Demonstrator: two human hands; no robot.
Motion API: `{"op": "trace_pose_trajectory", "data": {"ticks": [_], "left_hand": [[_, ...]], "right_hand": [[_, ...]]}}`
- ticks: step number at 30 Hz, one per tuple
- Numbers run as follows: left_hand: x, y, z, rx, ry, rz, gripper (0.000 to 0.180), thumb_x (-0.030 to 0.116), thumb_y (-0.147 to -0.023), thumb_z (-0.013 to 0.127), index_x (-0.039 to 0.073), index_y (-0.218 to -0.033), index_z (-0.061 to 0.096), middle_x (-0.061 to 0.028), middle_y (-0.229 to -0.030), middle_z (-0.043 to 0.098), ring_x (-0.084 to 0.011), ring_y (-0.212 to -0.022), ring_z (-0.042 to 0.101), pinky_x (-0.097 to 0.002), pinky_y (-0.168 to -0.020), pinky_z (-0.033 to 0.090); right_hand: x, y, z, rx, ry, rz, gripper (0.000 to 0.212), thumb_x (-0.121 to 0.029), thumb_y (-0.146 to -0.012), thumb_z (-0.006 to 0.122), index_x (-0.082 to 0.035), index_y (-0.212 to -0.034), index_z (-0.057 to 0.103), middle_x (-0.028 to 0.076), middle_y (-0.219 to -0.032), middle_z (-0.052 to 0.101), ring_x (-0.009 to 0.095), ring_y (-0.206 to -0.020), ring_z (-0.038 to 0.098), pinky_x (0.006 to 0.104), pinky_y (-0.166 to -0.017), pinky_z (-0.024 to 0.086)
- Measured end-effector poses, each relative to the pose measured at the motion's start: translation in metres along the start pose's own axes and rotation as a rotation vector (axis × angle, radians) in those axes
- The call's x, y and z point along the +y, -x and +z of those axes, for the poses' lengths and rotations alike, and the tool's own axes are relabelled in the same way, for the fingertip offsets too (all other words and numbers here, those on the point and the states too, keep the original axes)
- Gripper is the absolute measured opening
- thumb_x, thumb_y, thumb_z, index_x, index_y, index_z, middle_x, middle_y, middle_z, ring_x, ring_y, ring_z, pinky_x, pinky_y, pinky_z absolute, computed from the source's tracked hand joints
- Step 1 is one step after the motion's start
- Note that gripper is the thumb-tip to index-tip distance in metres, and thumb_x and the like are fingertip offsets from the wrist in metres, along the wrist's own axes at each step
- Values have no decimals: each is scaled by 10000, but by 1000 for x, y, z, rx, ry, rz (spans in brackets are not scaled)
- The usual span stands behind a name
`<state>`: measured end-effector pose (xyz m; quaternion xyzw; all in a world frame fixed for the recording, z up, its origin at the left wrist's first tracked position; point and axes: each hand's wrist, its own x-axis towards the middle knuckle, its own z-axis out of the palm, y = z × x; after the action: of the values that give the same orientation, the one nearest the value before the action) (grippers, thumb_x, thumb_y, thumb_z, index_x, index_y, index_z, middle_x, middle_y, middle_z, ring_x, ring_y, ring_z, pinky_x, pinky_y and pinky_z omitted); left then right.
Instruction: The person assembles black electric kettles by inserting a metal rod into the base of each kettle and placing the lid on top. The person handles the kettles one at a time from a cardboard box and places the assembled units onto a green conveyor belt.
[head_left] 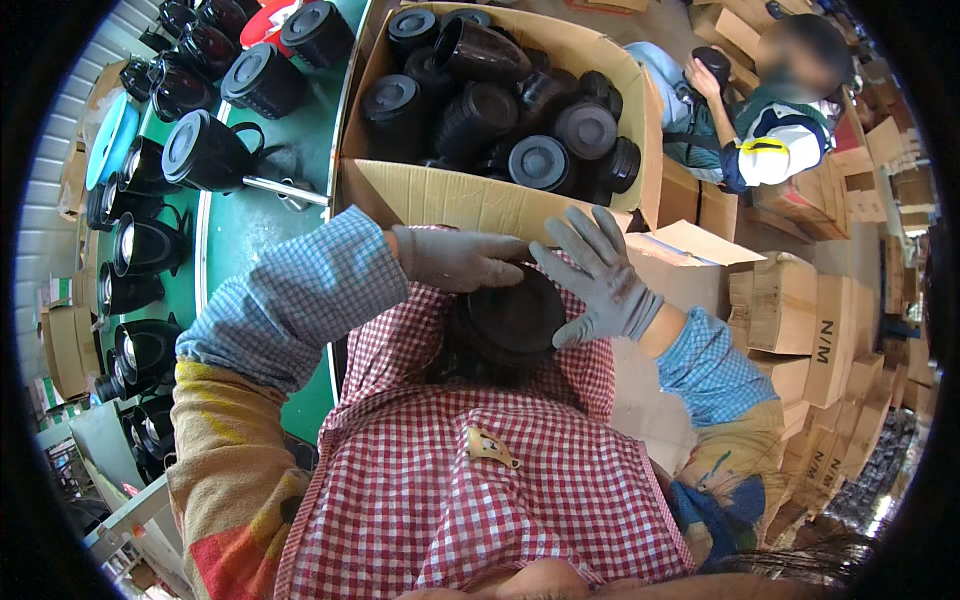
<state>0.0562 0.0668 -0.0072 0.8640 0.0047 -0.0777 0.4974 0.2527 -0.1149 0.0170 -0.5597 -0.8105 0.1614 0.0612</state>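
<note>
A round black plastic vessel sits in my lap against the red checked apron, its broad circular end facing up. My left hand, in a grey glove, lies along the vessel's far edge with its fingers stretched out to the right. At the vessel's right side is my right hand, gloved in the same grey, fingers spread wide and the thumb near the rim. Whether either hand presses on the vessel I cannot tell. Beyond my hands, an open cardboard box holds many similar black vessels, some with grey round ends.
On the green bench at left stand several black jugs with handles, a light blue basin and a red basin. At the far right another person holds a black item. Stacked cardboard cartons line the right side.
</note>
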Motion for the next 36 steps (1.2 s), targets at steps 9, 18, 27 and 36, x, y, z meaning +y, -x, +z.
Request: {"op": "trace_pose_trajectory", "data": {"ticks": [9,18,27,36], "left_hand": [[15,-59,19,122,-167,-179,270,317,-961,644,119,-1134,705,-126,-1158,707,-289,-1121,655,-440,-990,488],[7,-81,11,-149,-164,-207,340,283,-999,587,80,-1271,590,-141,-1387,538,-288,-1067,657,-443,-906,565],[-45,-80,13,-380,-93,-117,362,263,-953,627,155,-1297,595,-143,-1311,622,-322,-1188,618,-449,-979,515],[-27,49,-77,702,-223,-234,378,76,-801,700,80,-1179,695,-177,-1089,697,-356,-1076,675,-434,-932,541]], "right_hand": [[-28,-35,13,334,-93,-456,900,-667,-668,754,-171,-1400,589,135,-1578,394,366,-1495,266,643,-1197,117],[-77,-62,24,538,-31,-379,596,-564,-808,643,-233,-1304,652,124,-1537,418,355,-1444,320,614,-1191,210],[-54,-53,30,301,-122,-365,698,-626,-806,655,-293,-1414,573,78,-1620,335,360,-1525,201,631,-1195,132],[-37,-11,7,579,-29,45,520,-435,-1011,510,-84,-1384,598,188,-1462,497,406,-1396,410,604,-1176,229]]}}
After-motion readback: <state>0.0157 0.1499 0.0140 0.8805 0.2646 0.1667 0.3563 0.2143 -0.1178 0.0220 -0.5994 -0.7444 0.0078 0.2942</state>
